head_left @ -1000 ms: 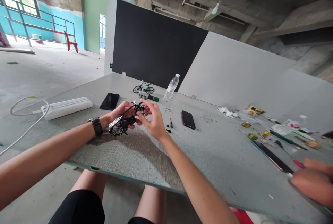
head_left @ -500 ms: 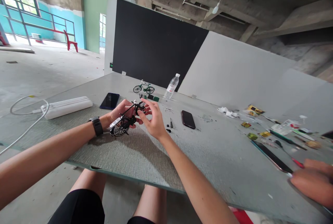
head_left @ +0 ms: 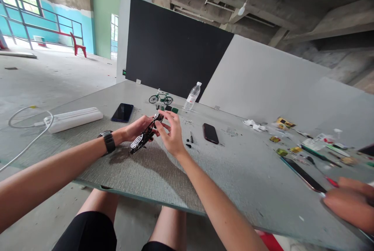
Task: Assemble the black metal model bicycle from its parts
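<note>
A small black model bicycle [head_left: 142, 139] with a silver rear rack is held just above the table, its rear end toward me. My left hand [head_left: 136, 127] grips it from the left side, fingers partly hidden behind the frame. At the front end, my right hand [head_left: 172, 132] has thumb and fingers closed around the handlebar and front wheel area. Beyond the hands stands a green model bicycle [head_left: 161, 98], upright, with small dark green pieces [head_left: 174, 110] in front of it. A small screwdriver [head_left: 191, 137] and tiny black parts [head_left: 188, 146] lie right of my right hand.
A dark phone [head_left: 210, 133] lies to the right, another phone [head_left: 122, 113] at left beside a white power strip [head_left: 75, 119] with its cable. A water bottle [head_left: 193, 96] stands at the back. Far right, another person's hand [head_left: 347, 204] rests near a tablet-like device [head_left: 302, 174] and scattered tools.
The black model bicycle has been turned so that its rear now points toward me and its side shows less. Both hands still hold it in nearly the same place.
</note>
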Tool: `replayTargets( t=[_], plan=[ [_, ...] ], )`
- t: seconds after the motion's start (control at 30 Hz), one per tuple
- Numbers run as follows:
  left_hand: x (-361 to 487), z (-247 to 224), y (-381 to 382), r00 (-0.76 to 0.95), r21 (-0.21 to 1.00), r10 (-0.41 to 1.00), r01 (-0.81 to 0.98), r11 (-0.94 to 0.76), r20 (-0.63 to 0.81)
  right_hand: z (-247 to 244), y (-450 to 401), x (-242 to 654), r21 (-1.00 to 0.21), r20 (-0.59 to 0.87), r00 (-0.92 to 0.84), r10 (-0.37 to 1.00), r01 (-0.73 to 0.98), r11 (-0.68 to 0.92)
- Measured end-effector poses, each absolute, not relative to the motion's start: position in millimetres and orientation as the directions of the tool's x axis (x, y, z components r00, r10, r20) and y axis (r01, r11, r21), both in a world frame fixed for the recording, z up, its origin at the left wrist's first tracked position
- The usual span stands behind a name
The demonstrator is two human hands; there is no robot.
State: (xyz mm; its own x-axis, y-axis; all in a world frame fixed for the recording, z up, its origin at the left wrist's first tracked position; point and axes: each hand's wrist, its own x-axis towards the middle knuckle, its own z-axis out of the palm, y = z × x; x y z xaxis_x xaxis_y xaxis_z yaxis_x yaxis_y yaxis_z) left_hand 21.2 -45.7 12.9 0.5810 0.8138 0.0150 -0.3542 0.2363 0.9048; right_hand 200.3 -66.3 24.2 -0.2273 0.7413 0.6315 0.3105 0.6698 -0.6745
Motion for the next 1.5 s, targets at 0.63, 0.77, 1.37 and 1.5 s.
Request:
replayTargets(
  t=[0.63, 0.77, 1.37, 1.5],
  plan=[
    [29, 14, -51, 0.573, 0.935, 0.803, -0.350, 0.061, 0.162, 28, -68, 199, -0.729, 0.615, -0.213, 0.759, 0.213, 0.650],
    [32, 16, -55, 0.570, 0.944, 0.807, -0.326, 0.045, 0.158, 28, -67, 198, -0.729, 0.625, -0.196, 0.756, 0.202, 0.654],
    [36, 16, -55, 0.542, 0.965, 0.836, -0.254, 0.070, 0.082, 24, -60, 204, -0.740, 0.576, -0.239, 0.782, 0.255, 0.622],
    [32, 7, -46, 0.557, 0.953, 0.824, -0.293, 0.077, 0.105, 27, -60, 208, -0.711, 0.577, -0.296, 0.761, 0.277, 0.647]
  ],
)
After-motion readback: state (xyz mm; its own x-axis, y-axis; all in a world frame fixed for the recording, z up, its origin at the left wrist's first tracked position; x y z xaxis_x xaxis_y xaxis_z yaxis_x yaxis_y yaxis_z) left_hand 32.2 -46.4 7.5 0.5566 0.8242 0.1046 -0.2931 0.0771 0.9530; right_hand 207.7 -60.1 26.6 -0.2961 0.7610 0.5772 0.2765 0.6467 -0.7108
